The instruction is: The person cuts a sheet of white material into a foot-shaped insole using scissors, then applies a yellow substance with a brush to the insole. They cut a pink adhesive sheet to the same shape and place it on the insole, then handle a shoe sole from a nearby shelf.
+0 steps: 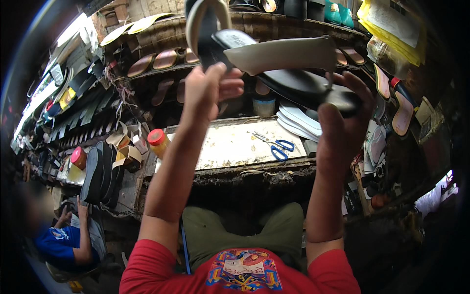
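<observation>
Two black-soled sandals with wide beige straps are raised above the worktable. My left hand (205, 93) is closed at the lower end of the left sandal (207, 41), which stands upright and runs out of the upper edge of the view. My right hand (345, 110) pinches one end of the right sandal (298, 83), thumb below and fingers above. That sandal lies slanted, its strap facing up and its far end close to the left one. Slight blur covers both hands.
On the pale work board (220, 147) lie blue-handled scissors (274, 145), beside stacked white insoles (298, 120). A red-lidded jar (157, 142) stands left. Shelves behind carry sandal soles (165, 59). Black wedge soles (93, 174) stand near a seated person in blue (66, 245).
</observation>
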`<state>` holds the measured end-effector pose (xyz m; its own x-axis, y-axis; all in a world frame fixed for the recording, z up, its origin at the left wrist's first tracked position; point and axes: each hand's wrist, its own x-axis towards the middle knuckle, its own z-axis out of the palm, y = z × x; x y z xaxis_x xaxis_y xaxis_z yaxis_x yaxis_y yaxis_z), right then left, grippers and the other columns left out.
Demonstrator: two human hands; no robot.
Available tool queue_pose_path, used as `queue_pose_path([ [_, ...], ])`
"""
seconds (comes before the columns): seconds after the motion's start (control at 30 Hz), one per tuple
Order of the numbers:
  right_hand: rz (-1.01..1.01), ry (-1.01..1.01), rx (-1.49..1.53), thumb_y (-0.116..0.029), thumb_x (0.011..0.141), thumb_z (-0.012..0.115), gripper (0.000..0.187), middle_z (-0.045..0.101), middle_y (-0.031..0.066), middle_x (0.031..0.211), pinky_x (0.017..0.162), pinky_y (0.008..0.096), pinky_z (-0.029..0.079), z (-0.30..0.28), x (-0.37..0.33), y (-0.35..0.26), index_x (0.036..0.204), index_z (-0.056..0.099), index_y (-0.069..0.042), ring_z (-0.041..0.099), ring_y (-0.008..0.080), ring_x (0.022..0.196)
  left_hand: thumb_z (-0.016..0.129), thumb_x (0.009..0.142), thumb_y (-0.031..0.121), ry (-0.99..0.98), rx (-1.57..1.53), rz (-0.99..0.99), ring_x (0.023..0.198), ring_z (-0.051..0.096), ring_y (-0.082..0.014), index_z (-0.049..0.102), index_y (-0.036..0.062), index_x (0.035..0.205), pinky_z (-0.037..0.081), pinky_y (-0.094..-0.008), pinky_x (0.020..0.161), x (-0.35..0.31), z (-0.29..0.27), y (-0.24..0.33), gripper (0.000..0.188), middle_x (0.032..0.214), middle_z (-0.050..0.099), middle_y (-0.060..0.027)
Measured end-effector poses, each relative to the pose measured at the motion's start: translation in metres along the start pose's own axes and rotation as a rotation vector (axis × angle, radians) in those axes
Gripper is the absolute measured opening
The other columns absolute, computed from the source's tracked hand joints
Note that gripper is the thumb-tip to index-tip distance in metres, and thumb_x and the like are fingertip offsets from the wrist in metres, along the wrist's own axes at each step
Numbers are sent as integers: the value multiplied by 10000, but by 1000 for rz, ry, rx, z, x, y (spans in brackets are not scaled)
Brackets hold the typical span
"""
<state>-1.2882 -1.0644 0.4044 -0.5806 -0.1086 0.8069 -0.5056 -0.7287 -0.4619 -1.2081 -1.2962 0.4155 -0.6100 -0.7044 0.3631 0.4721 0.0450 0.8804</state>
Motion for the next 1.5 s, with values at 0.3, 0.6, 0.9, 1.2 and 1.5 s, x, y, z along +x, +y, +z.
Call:
queue_pose_path([
  [0.3,-174,-59,-562,-313,778,920,778,512,181,1180,935,405,511,37,-38,40,1275,421,16,577,289,1112,545,1078,171,-79,-150,181,795,749,-203,495,-14,1202,651,-311,668,-57,20,-47,229,1063,695,-165],
  [0.6,-14,119,-133,-313,749,929,825,481,197,1246,1013,440,454,47,-32,73,1298,404,9,522,313,1172,552,1067,123,-182,-148,72,748,729,-171,510,8,1175,638,-307,658,-77,17,-51,163,1018,706,-136],
  [0.9,-242,92,-448,-281,802,910,782,435,197,1362,1081,434,417,64,-32,85,1314,371,-37,478,274,1253,494,1057,71,-146,-276,69,868,724,-191,534,13,1277,657,-368,766,-68,15,-50,230,1089,684,-116],
  [1.2,-605,-127,-562,-403,728,937,839,487,235,1373,1071,479,435,83,-8,60,1295,458,-13,504,383,1286,592,1040,184,-251,-203,193,948,735,-205,553,-22,1307,636,-336,795,-35,-17,22,340,1122,702,-133],
  [1.5,-576,25,-539,-450,733,920,704,601,186,1087,829,457,517,150,118,135,1160,552,-29,601,343,1002,561,1024,162,-308,-16,6,897,745,-231,627,-29,1133,665,-380,786,114,-23,79,230,1011,728,-122],
])
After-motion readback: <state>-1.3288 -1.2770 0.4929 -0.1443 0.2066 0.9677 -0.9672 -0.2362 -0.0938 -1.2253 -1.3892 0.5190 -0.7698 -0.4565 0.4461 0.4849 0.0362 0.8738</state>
